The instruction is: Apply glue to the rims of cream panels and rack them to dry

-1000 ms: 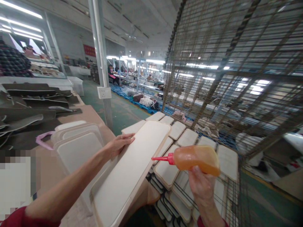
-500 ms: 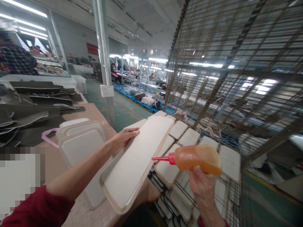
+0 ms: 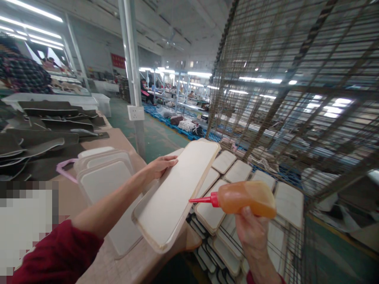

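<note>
My left hand (image 3: 161,166) grips the far left edge of a long white panel (image 3: 180,189) with rounded corners and a tan rim. The panel is held tilted above the table's edge. In my right hand (image 3: 251,232) is a squeeze bottle (image 3: 245,199) of amber liquid, lying nearly level. Its red nozzle tip meets the panel's right edge about halfway along. Whether liquid is coming out is too small to see. Similar white panels (image 3: 103,185) lean in a stack on the table, left of my left forearm.
A wire rack (image 3: 275,90) rises at the right, with rows of white panels (image 3: 238,171) on its lower shelves. Dark sheets (image 3: 53,126) are piled on the tan table (image 3: 118,138). A metal post (image 3: 133,79) stands ahead. A person in a checked top (image 3: 25,71) is far left.
My left hand and the panel have shifted slightly up and right in view. The nozzle tip now touches a point a little lower along the panel's edge.
</note>
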`<state>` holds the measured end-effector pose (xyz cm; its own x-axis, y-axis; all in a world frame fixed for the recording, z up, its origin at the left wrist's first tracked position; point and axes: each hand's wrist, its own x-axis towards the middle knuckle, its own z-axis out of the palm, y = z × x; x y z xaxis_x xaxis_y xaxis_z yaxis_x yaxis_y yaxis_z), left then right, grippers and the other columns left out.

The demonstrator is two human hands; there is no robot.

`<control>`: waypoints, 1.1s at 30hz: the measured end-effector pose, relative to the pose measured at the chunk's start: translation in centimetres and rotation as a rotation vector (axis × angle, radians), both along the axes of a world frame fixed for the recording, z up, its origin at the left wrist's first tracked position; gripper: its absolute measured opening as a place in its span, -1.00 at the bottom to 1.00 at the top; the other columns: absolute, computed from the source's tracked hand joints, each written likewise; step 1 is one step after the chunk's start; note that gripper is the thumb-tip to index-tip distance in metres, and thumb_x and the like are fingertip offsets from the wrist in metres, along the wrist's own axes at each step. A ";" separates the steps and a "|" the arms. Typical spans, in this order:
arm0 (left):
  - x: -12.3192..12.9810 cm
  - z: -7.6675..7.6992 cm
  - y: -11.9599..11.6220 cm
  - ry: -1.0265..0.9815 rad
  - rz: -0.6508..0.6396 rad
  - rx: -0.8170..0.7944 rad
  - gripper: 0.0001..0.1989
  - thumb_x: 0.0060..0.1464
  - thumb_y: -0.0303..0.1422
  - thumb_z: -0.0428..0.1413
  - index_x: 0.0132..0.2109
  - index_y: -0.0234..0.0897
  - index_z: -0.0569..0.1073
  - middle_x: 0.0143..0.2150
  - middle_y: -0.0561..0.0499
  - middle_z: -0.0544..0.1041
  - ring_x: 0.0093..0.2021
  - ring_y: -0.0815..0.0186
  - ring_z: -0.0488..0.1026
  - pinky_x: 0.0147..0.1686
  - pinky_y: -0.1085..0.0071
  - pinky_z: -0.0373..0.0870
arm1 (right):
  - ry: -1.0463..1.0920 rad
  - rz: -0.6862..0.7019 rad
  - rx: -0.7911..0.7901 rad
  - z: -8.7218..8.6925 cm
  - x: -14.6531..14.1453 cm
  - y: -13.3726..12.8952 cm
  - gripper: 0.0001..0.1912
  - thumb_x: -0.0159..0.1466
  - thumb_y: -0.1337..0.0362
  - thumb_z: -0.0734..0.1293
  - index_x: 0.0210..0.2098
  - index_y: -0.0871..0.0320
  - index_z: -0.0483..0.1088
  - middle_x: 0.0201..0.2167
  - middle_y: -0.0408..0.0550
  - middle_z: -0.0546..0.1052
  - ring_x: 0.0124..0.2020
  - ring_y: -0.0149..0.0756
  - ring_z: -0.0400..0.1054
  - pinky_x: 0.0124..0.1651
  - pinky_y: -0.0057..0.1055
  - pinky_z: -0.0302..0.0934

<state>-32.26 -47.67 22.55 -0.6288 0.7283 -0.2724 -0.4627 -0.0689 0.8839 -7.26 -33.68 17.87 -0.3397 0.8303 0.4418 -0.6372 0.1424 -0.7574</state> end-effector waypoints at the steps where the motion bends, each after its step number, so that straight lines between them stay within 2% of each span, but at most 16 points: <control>1: 0.0 0.1 0.1 -0.002 0.008 -0.005 -0.57 0.02 -0.59 0.16 0.08 -0.40 0.46 -0.44 -0.09 0.62 -0.54 0.24 0.53 -0.48 0.36 0.51 | -0.007 0.003 -0.009 0.1 0.0 -0.1 -0.50 -0.08 0.20 0.54 -0.12 -0.05 0.47 -0.34 -0.17 0.62 -0.31 -0.25 0.50 -0.22 -0.36 0.37; 6: -0.2 0.4 0.3 0.001 0.036 -0.030 -0.61 0.10 -0.62 0.05 0.09 -0.41 0.44 -0.49 -0.07 0.61 -0.57 0.27 0.52 -0.51 0.38 0.50 | -0.043 0.007 -0.061 0.3 -0.1 -0.4 -0.46 -0.13 0.18 0.56 -0.13 0.02 0.48 -0.36 -0.10 0.62 -0.31 -0.25 0.49 -0.23 -0.38 0.37; 10: -0.7 0.4 0.5 0.006 0.035 -0.033 -0.60 0.08 -0.62 0.08 0.09 -0.41 0.45 -0.48 -0.08 0.61 -0.56 0.26 0.53 -0.50 0.37 0.51 | -0.024 0.012 -0.083 0.7 -0.2 -0.9 -0.45 -0.16 0.18 0.56 -0.14 0.02 0.48 -0.38 -0.09 0.61 -0.39 -0.28 0.48 -0.28 -0.39 0.37; 13: -1.0 0.2 0.6 0.011 0.030 -0.030 -0.57 0.03 -0.60 0.15 0.08 -0.41 0.45 -0.43 -0.11 0.63 -0.53 0.22 0.54 -0.48 0.34 0.51 | -0.017 0.035 -0.101 0.9 -0.2 -1.3 -0.52 -0.17 0.20 0.56 -0.21 0.03 0.50 -0.43 -0.13 0.60 -0.48 -0.33 0.45 -0.31 -0.39 0.37; 17: -1.5 -0.2 0.7 0.016 0.033 -0.029 -0.56 -0.03 -0.56 0.22 0.06 -0.38 0.48 -0.40 -0.10 0.63 -0.51 0.23 0.54 -0.44 0.34 0.51 | -0.018 0.047 -0.087 1.0 -0.3 -1.5 -0.67 -0.14 0.21 0.55 -0.35 0.06 0.52 -0.50 -0.14 0.58 -0.47 -0.34 0.44 -0.30 -0.39 0.37; 20: -1.8 -0.4 0.7 0.019 0.042 -0.032 -0.57 -0.03 -0.56 0.22 0.04 -0.36 0.49 -0.41 -0.08 0.63 -0.51 0.25 0.54 -0.43 0.36 0.51 | -0.015 0.045 -0.065 1.0 -0.4 -1.7 -0.71 -0.12 0.20 0.55 -0.38 0.07 0.52 -0.53 -0.14 0.57 -0.47 -0.34 0.43 -0.32 -0.40 0.36; 23: -2.1 -0.6 0.8 0.020 0.057 -0.037 -0.59 -0.03 -0.57 0.21 0.02 -0.37 0.49 -0.42 -0.07 0.63 -0.50 0.25 0.54 -0.43 0.36 0.50 | -0.012 0.066 -0.077 0.9 -0.4 -1.9 -0.72 -0.12 0.20 0.55 -0.39 0.06 0.52 -0.55 -0.16 0.56 -0.47 -0.36 0.43 -0.32 -0.42 0.36; 28: -2.4 -0.6 0.8 0.020 0.091 -0.038 -0.58 -0.06 -0.57 0.24 0.01 -0.37 0.50 -0.44 -0.05 0.62 -0.52 0.27 0.53 -0.45 0.37 0.50 | -0.014 0.078 -0.106 0.3 -0.2 -2.0 -0.68 -0.12 0.20 0.55 -0.35 0.05 0.51 -0.46 -0.16 0.59 -0.42 -0.35 0.45 -0.27 -0.40 0.35; 33: -2.8 -0.6 0.8 0.017 0.111 -0.040 -0.62 -0.05 -0.58 0.23 -0.02 -0.35 0.52 -0.44 -0.05 0.62 -0.53 0.29 0.52 -0.46 0.40 0.49 | -0.056 0.082 -0.056 -0.2 -0.1 -1.9 -0.69 -0.06 0.18 0.52 -0.31 0.07 0.50 -0.47 -0.12 0.58 -0.40 -0.27 0.45 -0.23 -0.29 0.34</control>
